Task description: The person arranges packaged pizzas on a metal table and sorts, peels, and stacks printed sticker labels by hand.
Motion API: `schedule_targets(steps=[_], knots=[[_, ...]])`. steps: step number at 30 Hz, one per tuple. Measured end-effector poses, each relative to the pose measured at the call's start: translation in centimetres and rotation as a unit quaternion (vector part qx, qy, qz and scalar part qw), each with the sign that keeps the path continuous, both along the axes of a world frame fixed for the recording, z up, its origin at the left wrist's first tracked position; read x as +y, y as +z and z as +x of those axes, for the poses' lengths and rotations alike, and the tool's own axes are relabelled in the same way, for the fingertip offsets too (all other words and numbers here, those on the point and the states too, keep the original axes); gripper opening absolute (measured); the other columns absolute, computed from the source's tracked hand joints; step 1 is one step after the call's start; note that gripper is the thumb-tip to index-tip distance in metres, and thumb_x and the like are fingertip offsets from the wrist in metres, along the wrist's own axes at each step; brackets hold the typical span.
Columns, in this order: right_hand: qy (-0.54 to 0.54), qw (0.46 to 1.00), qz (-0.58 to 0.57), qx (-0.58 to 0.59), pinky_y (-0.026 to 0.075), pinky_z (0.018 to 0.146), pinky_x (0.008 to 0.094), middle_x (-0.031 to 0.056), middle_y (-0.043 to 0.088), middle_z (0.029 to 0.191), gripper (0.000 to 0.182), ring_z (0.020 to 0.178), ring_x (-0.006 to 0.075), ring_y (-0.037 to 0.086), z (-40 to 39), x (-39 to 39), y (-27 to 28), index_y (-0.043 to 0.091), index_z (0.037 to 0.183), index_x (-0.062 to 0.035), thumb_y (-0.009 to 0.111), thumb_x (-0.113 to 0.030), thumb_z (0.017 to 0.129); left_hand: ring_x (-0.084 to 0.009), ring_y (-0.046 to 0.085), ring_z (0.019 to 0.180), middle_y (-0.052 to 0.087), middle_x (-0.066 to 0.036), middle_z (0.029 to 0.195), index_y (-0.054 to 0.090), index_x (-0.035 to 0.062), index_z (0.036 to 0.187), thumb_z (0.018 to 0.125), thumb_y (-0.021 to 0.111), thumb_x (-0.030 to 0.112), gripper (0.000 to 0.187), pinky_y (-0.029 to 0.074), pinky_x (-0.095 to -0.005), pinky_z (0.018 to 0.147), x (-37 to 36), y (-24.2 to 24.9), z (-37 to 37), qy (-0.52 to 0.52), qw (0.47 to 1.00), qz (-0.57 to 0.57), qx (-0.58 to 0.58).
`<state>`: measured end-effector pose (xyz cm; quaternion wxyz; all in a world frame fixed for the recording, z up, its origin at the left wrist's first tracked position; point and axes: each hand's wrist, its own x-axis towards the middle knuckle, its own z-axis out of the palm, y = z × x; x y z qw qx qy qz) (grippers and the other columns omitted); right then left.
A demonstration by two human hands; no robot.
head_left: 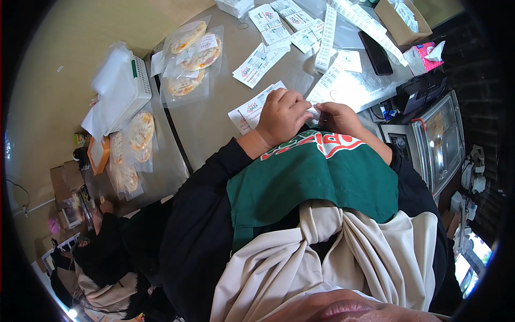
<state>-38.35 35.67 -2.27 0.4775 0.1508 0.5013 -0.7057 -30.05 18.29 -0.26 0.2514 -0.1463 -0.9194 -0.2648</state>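
Note:
My left hand (pixel 281 115) is closed, its curled fingertips meeting my right hand just above the green apron (pixel 316 177). Thumb and fingers of my right hand (pixel 340 118) pinch the near end of a white strip of printed labels (pixel 328 80). The left fingertips seem to hold the same end, though the fingers partly hide it. Beside my left hand lie printed cards (pixel 247 114) with a red and green logo, partly under the wrist. Another fanned pile of cards (pixel 256 67) sits farther up the metal table.
Bagged pizzas (pixel 190 83) lie on the table at left, with more pizzas (pixel 140 137) beside a white basket (pixel 140 86). A black phone (pixel 375 52), a cardboard box (pixel 399 24) and a pink tissue pack (pixel 429 53) stand right. Another person's hand (pixel 106 206) shows at lower left.

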Motion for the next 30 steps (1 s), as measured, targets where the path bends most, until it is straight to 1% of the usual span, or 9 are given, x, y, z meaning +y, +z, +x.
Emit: schedule_targets(steps=[4,7,10,16,19,20,23,26,30], knots=[[-0.004,1.0,-0.003,-0.005,0.033,0.054,0.0273,-0.0006,0.047,0.062,0.012,0.055,0.0119,0.042,0.1,-0.1,0.2,0.056,0.072,-0.0089,0.064,-0.014,0.079,-0.0208,0.05,0.083,0.056,-0.001,0.086,0.065,0.0114,0.084,0.069,0.074,0.018,0.019,0.04,-0.0361,0.078,0.1,-0.6,0.2,-0.016,0.992,-0.091,0.083],[-0.009,1.0,0.002,-0.008,0.032,0.054,0.027,-0.001,0.047,0.061,0.012,0.055,0.0114,0.042,0.3,-0.1,0.7,0.056,0.073,-0.01,0.065,-0.014,0.079,-0.0202,0.05,0.082,0.055,-0.001,0.085,0.065,0.011,0.083,0.069,0.074,0.017,0.018,0.039,-0.0356,0.077,0.1,-0.7,0.3,-0.019,0.991,-0.1,0.09],[0.001,1.0,0.005,-0.005,0.032,0.054,0.0269,-0.0013,0.047,0.062,0.011,0.055,0.011,0.042,0.3,0.0,0.8,0.056,0.075,-0.0103,0.065,-0.015,0.08,-0.0202,0.05,0.082,0.055,-0.001,0.084,0.064,0.0101,0.083,0.069,0.073,0.016,0.017,0.039,-0.0354,0.077,0.5,-0.3,0.2,0.015,0.992,-0.051,0.113],[-0.014,1.0,0.015,-0.013,0.032,0.054,0.0259,-0.0015,0.048,0.064,0.008,0.056,0.0106,0.042,0.5,-0.2,1.1,0.057,0.078,-0.0087,0.063,-0.014,0.081,-0.0228,0.051,0.083,0.054,-0.005,0.087,0.065,0.009,0.085,0.072,0.072,0.013,0.016,0.042,-0.0361,0.077,0.2,-0.8,0.5,-0.01,0.995,-0.072,0.072],[-0.055,0.998,0.027,-0.012,0.032,0.054,0.0253,-0.0017,0.047,0.064,0.007,0.056,0.0106,0.041,0.5,-0.2,1.4,0.058,0.08,-0.0074,0.062,-0.012,0.081,-0.0258,0.052,0.086,0.053,-0.009,0.086,0.064,0.006,0.086,0.074,0.069,0.011,0.013,0.044,-0.0357,0.076,-1.1,-0.7,0.2,0.04,0.99,0.112,-0.076],[-0.06,0.998,0.026,-0.007,0.032,0.054,0.0251,-0.0016,0.047,0.064,0.007,0.056,0.0106,0.041,0.3,0.2,0.7,0.058,0.081,-0.0068,0.062,-0.012,0.082,-0.0278,0.055,0.085,0.057,-0.012,0.091,0.063,0.0034,0.082,0.075,0.065,0.012,0.011,0.045,-0.0366,0.075,-2.2,-1.5,0.1,0.086,0.968,0.186,-0.144],[-0.058,0.998,0.033,0.002,0.032,0.054,0.0249,-0.0014,0.047,0.065,0.007,0.056,0.0107,0.041,0.3,0.3,0.4,0.058,0.083,-0.0052,0.062,-0.011,0.082,-0.0262,0.059,0.08,0.06,-0.014,0.086,0.067,0.0028,0.082,0.078,0.065,0.013,0.012,0.047,-0.0345,0.071,-7.4,-5.0,0.1,0.165,0.876,0.251,-0.377],[-0.044,0.998,0.045,0.007,0.032,0.054,0.0249,-0.0012,0.047,0.065,0.008,0.056,0.0105,0.04,0.4,0.1,0.8,0.058,0.083,-0.0043,0.062,-0.011,0.082,-0.0241,0.061,0.075,0.062,-0.016,0.08,0.07,0.0028,0.083,0.079,0.065,0.016,0.014,0.047,-0.0352,0.068,-8.7,-5.5,0.7,0.185,0.804,0.29,-0.486],[-0.02,0.998,0.05,0.013,0.031,0.053,0.0253,-0.0013,0.046,0.062,0.009,0.055,0.0103,0.039,0.3,0.1,0.5,0.058,0.079,-0.0043,0.062,-0.012,0.082,-0.0208,0.06,0.068,0.063,-0.013,0.074,0.069,0.0022,0.081,0.077,0.066,0.016,0.014,0.047,-0.0341,0.065,-8.0,-8.0,1.0,0.192,0.826,0.274,-0.454]])
